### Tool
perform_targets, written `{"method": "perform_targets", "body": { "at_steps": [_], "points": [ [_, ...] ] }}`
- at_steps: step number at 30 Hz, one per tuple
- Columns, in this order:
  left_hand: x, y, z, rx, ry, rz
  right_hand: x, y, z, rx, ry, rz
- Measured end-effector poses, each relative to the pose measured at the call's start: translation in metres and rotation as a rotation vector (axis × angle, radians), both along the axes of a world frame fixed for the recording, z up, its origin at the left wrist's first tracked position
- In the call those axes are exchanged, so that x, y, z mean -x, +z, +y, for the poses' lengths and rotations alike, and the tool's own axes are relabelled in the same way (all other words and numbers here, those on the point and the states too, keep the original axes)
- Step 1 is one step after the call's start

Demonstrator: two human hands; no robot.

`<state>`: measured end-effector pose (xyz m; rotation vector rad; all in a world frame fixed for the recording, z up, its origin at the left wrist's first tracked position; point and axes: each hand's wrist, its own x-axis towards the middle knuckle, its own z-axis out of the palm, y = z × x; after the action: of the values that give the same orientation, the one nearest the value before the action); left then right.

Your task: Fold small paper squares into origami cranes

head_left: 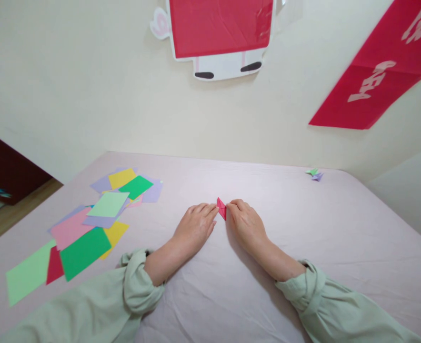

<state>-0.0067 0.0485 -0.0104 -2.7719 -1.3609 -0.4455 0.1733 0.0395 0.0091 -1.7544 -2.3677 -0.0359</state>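
Observation:
A small piece of folded red paper (221, 208), pointed at its top and bottom with a crease across it, is between my two hands at the middle of the table. My left hand (196, 224) has its fingers closed together, their tips at the paper's left edge. On the opposite edge, the curled fingertips of my right hand (246, 223) grip the paper. The undersides of both hands and part of the paper's edges are hidden. Both wrists come out of rolled light green sleeves.
Loose coloured paper sheets (85, 252) overlap on the left side of the pale cloth-covered table (203, 305). Two small folded paper pieces, one green (312, 172) and one purple (317, 177), lie at the far right. Behind the table stands a wall (210, 119) with red decorations.

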Motion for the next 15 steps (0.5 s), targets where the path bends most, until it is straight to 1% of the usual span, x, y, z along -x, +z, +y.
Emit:
{"method": "perform_targets", "body": {
  "at_steps": [4, 10, 13, 15],
  "points": [
    [-0.0005, 0.0018, 0.0006, 0.025, -0.002, -0.012, -0.0005, 0.0011, -0.0011, -0.003, 0.075, -0.017],
    [0.0007, 0.0005, -0.0017, 0.034, 0.013, -0.080, -0.0034, -0.0003, -0.0008, 0.017, 0.029, -0.034],
    [-0.0024, 0.0013, -0.0028, 0.030, 0.045, -0.145, -0.0029, 0.0003, 0.0004, 0.030, 0.029, 0.017],
    [-0.0055, 0.0020, -0.0020, 0.040, 0.034, -0.164, -0.0026, 0.0010, 0.0017, 0.046, 0.035, 0.085]
  ]
}}
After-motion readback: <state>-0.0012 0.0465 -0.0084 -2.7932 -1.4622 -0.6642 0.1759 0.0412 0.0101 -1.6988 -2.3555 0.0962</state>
